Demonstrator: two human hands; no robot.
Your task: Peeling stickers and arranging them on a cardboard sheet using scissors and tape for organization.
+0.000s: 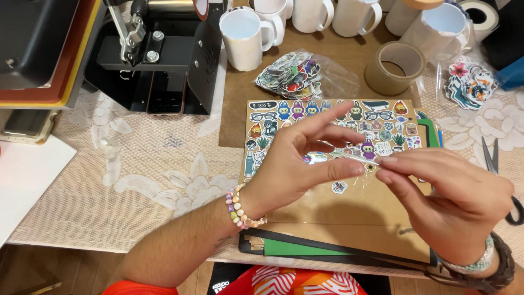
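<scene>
My left hand (297, 164) and my right hand (447, 196) meet over a brown cardboard sheet (349, 213) covered at its far end with rows of small colourful stickers (333, 117). Both pinch a thin clear strip, probably tape (360, 157), stretched between their fingertips just above the stickers. The left thumb and forefinger grip one end, with the other left fingers spread. My right thumb and forefinger hold the other end. A bead bracelet sits on my left wrist, a watch and bracelet on my right.
A clear bag of loose stickers (297, 74) and a tape roll (394, 66) lie beyond the sheet, with several white mugs (244, 37) behind. A black heat press (158, 54) stands at the left. Scissors (499, 175) lie at the right, another sticker pile (470, 82) farther back.
</scene>
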